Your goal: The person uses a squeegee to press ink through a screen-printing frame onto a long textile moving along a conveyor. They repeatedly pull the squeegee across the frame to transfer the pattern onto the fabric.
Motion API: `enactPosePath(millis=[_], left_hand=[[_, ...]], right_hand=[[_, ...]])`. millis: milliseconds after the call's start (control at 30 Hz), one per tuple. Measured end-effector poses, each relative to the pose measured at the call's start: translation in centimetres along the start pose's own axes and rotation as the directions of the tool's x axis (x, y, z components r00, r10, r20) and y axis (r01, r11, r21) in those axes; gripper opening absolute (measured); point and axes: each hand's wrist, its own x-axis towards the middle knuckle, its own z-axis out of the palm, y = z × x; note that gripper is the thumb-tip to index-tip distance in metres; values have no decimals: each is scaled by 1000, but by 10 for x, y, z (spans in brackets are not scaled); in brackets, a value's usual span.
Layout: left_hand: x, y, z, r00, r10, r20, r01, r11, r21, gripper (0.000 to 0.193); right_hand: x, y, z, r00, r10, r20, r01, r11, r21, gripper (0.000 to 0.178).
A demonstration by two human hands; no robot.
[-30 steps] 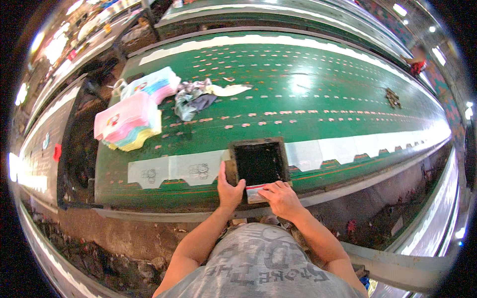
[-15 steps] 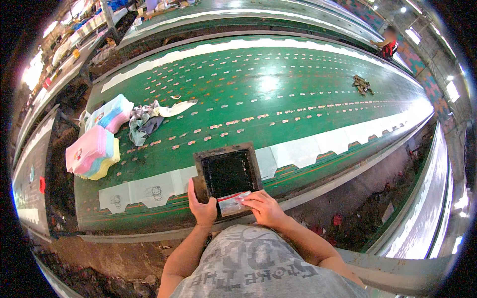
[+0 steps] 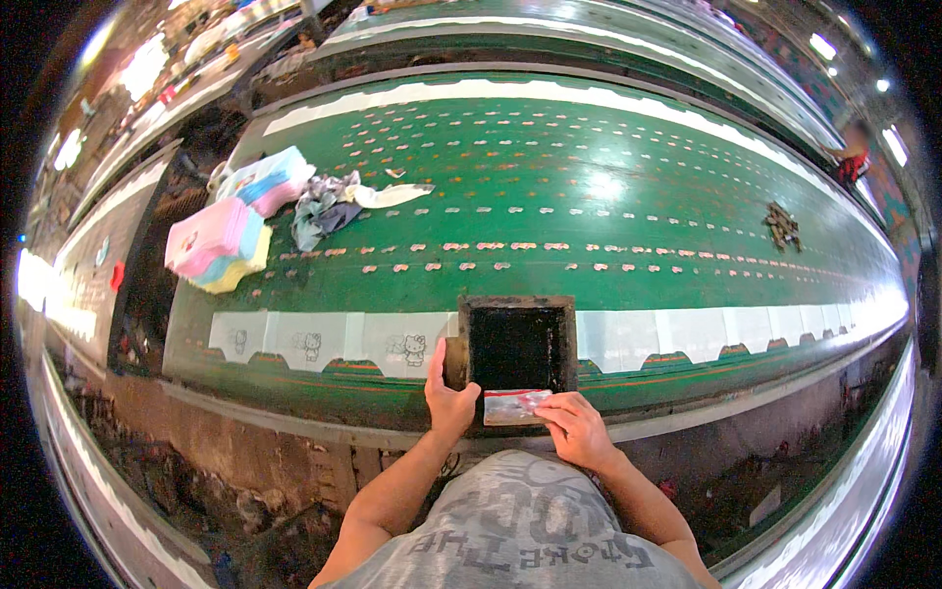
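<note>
A screen-printing frame (image 3: 568, 339) with a dark inner mesh lies over the row of white fabric pieces (image 3: 628, 339) along the near side of the green table. My left hand (image 3: 453, 404) grips its left side, the fingers stretched along the edge and the thumb at the near corner. With its fingers closed, my right hand (image 3: 579, 430) holds a squeegee (image 3: 508, 410), a flat pale blade with a red strip, at the frame's near end. Left of the frame, printed fabric pieces (image 3: 363, 339) show dark line-drawn cartoon figures. What lies beneath the frame is hidden.
Stacks of pink, yellow and blue cloth (image 3: 211, 240) sit at the table's left, beside crumpled grey rags (image 3: 324, 211). Small printed marks cover the green table (image 3: 442, 290). A brownish heap (image 3: 782, 226) lies far right, and a person in red (image 3: 852, 167) is beyond.
The frame has moved right along the fabric row, both hands with it, and another printed figure shows at its left. My view has shifted too.
</note>
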Motion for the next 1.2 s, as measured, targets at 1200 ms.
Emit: enactPosePath(millis=[1200], left_hand=[[13, -28, -20, 987, -78, 143, 90, 993, -82, 73]], right_hand=[[120, 28, 17, 971, 101, 215, -31, 951, -307, 51]])
